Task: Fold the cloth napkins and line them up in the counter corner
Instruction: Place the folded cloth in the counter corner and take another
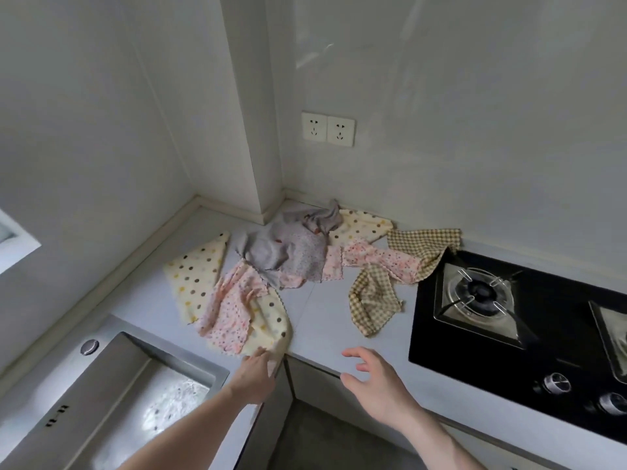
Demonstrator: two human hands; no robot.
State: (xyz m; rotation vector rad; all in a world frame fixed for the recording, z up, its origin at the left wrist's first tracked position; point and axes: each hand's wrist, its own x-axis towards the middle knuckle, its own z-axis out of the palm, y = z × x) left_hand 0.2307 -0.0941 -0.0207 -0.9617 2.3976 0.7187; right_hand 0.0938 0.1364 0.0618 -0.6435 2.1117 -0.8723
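Observation:
Several crumpled cloth napkins lie on the grey counter (pixel 325 320) near its corner. A cream polka-dot napkin (pixel 193 276) lies at the left under a pink floral one (pixel 230 310). A grey napkin (pixel 288 249) is heaped in the middle, with a second cream dotted one (pixel 363 225) behind it. Another pink floral napkin (pixel 380 259) and two tan checked ones (pixel 373 300) (pixel 424 240) lie to the right. My left hand (pixel 259 371) pinches the near corner of the cream polka-dot napkin at the counter edge. My right hand (pixel 376 378) hovers over the counter edge, fingers spread and loosely bent, holding nothing.
A steel sink (pixel 135 388) is sunk into the counter at the near left. A black gas hob (pixel 509 317) with burners and knobs fills the right. Two wall sockets (pixel 327 128) sit above the corner. A wall pillar (pixel 258 164) juts into the corner.

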